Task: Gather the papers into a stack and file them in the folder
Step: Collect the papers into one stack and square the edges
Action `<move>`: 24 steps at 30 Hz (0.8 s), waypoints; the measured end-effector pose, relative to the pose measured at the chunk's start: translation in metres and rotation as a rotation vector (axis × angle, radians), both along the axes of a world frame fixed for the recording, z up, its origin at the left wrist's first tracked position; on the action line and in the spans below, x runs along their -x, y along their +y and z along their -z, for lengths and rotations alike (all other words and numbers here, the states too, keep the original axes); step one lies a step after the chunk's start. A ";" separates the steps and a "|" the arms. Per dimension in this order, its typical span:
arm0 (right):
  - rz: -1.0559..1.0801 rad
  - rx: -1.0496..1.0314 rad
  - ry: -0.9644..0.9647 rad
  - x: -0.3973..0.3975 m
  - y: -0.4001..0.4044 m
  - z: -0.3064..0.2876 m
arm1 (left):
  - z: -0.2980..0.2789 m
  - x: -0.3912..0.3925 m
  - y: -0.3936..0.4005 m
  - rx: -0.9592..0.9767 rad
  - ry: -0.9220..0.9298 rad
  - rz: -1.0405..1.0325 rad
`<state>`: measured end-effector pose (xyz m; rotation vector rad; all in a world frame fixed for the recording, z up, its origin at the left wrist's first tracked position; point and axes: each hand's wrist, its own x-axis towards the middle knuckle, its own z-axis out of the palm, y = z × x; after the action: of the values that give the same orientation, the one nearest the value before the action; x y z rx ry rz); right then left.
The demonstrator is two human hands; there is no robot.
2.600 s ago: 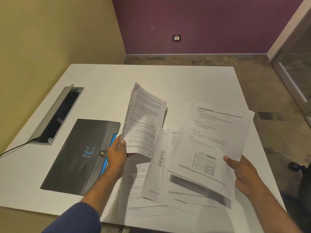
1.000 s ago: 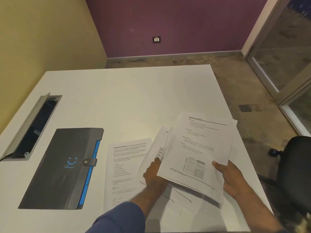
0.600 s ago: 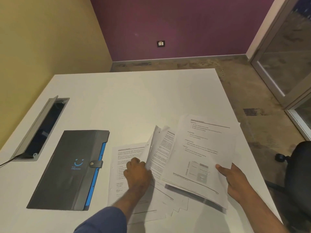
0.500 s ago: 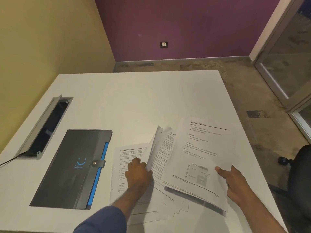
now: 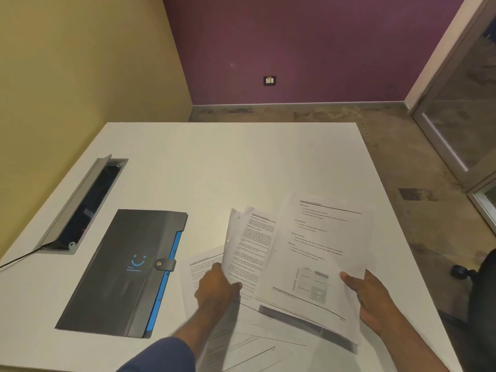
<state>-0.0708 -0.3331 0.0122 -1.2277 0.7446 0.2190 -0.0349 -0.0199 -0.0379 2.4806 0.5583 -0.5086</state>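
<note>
Far left, sunk into the white table (image 5: 220, 167): an open grey cable tray (image 5: 80, 205), lid tilted up, a thin black cable (image 5: 18, 260) trailing off toward the left edge.

Just right of that, lying flat and closed: a dark grey folder (image 5: 118, 269), blue smiley mark on the cover, strap snapped shut over a blue edge along its right side. Not touching any sheet.

Next, near the middle: loose papers (image 5: 204, 269) flat on the table, overlapping one another, spreading toward the near edge. Above them, the left hand (image 5: 217, 288), blue sleeve (image 5: 161, 357) at the near edge, fingers pinched on the lower left edge of a few lifted sheets (image 5: 249, 248), these raised off the table and curling upward at the far end.

Right of those, overlapping them: a thicker held stack (image 5: 316, 253), top page printed with headings, bullet lines and a small diagram, tilted up off the table with a shadow beneath its near edge. Right hand (image 5: 367, 294) gripping its near right corner, thumb on top, remaining fingers hidden under the pages.

Far right, beyond the table edge: mottled concrete floor (image 5: 402, 162), a glass door (image 5: 461, 103), and part of a black office chair (image 5: 480, 291) with one castor visible. Behind everything, a purple wall with a small socket (image 5: 269, 80), meeting a yellow wall on the left.
</note>
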 end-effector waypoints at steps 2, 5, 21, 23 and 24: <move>0.001 -0.008 -0.002 -0.001 0.004 -0.001 | 0.002 0.003 -0.004 0.002 0.001 -0.002; -0.004 0.003 -0.020 -0.003 0.007 -0.003 | 0.004 0.000 -0.004 0.028 -0.020 -0.018; 0.047 -0.025 -0.072 -0.009 0.010 -0.019 | -0.044 -0.064 0.029 0.157 -0.325 0.041; 0.052 -0.076 -0.083 -0.014 0.018 -0.025 | -0.057 -0.061 0.033 0.329 -0.348 -0.044; 0.056 -0.102 -0.087 -0.018 0.022 -0.028 | -0.063 -0.058 0.035 0.431 -0.324 -0.105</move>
<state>-0.0528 -0.3109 0.0402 -1.1118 0.6833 0.1542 0.0235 0.0149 0.0247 2.0516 0.3965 -0.1556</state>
